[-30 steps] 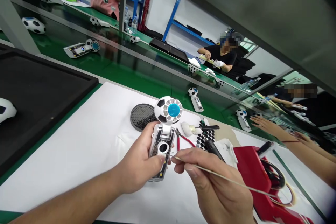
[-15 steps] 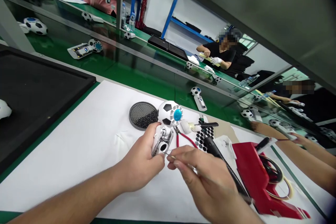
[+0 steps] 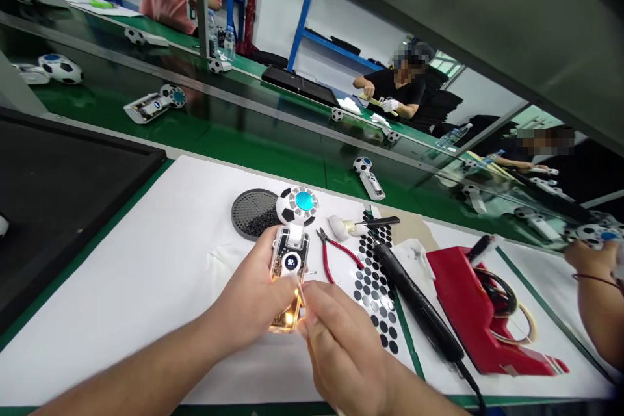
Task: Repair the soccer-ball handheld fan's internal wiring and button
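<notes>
The left hand [image 3: 251,292] curls closed around a clear-plastic device [image 3: 291,273] with a glowing amber interior, gripping it so that it seems steadied for close work. Its long axis points away from the person, with the black-and-white football head [image 3: 297,205] at the far end, above the white-covered tabletop [image 3: 146,312]. The right hand [image 3: 341,344] pinches something thin, mostly hidden, at the device's edge. Red-handled wire cutters [image 3: 336,260] lie just beside.
</notes>
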Demonstrator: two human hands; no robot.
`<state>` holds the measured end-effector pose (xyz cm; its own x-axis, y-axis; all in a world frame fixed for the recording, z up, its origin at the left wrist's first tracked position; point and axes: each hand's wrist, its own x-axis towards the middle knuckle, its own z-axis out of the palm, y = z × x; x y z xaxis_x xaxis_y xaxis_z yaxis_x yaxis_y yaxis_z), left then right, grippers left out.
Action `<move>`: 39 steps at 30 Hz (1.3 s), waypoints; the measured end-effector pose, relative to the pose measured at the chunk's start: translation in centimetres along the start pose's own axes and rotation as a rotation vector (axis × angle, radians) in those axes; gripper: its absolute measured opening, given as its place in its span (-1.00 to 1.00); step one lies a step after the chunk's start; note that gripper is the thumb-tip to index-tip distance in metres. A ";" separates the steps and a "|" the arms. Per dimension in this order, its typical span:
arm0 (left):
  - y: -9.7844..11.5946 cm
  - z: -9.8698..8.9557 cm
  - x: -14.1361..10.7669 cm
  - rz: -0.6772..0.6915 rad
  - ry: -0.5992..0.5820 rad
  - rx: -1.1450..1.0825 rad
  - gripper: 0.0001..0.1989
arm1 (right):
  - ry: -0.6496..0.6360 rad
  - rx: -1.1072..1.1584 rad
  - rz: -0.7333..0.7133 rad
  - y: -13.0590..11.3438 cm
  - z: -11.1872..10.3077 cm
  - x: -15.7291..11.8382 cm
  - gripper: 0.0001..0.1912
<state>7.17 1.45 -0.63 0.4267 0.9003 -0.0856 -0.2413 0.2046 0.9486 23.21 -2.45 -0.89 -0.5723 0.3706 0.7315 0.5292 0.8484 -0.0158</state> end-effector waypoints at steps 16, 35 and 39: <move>0.1 -0.5 -0.6 0.076 -0.103 -0.092 -0.49 | -0.004 0.223 0.391 -1.0 -2.5 1.3 -0.63; 0.9 -0.9 -0.3 0.091 0.143 0.332 -0.32 | -0.071 0.133 0.155 -0.3 -1.2 3.4 -0.73; 0.7 -1.1 -0.1 0.085 0.186 0.295 -0.39 | 0.025 0.178 0.250 -0.6 0.3 3.3 -0.63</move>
<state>6.02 1.94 -0.30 0.2435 0.9694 -0.0314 0.0042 0.0313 0.9995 20.85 -1.65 1.34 -0.4218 0.5684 0.7064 0.5320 0.7860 -0.3149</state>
